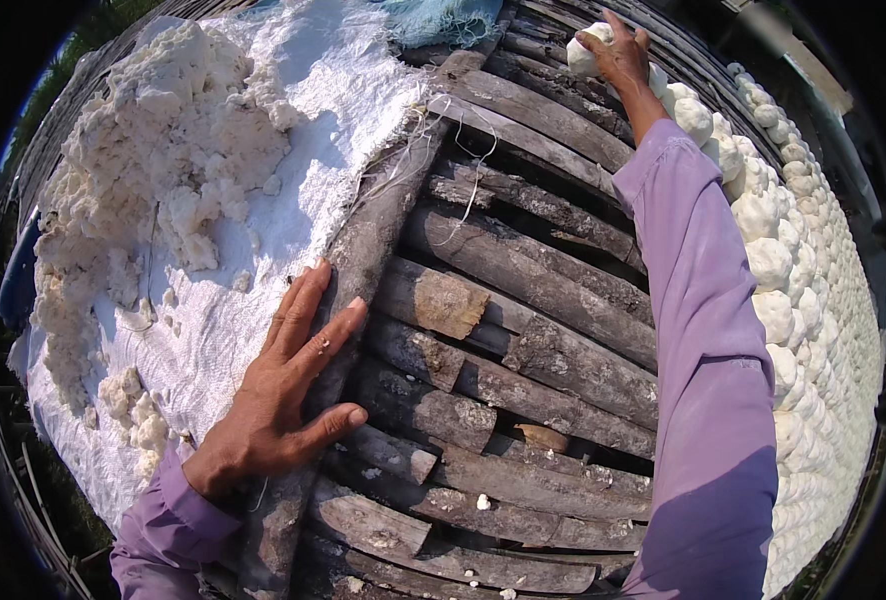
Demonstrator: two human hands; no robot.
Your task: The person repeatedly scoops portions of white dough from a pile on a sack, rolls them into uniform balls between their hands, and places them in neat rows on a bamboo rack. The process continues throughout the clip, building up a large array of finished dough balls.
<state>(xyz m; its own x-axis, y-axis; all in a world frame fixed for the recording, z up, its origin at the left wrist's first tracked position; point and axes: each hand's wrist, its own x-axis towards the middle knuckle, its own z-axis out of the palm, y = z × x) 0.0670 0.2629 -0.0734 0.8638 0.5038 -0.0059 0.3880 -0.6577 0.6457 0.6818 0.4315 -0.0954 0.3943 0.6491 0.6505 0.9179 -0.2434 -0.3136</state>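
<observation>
My left hand lies flat with its fingers spread, across the edge of a white woven sheet and the wooden rail beside it. It holds nothing. Stretched out to the far right, my right hand grips a lumpy white ball, thumb and fingers around it, above the slats by the end of a row of similar balls. What the balls are made of I cannot tell for sure; they look like soft paste. A large crumbly white heap rests on the sheet to the left.
Weathered wooden slats with gaps between them form the surface in the middle. Small white crumbs are scattered on them. Loose threads trail off the sheet. A blue-green netted cloth lies at the far edge.
</observation>
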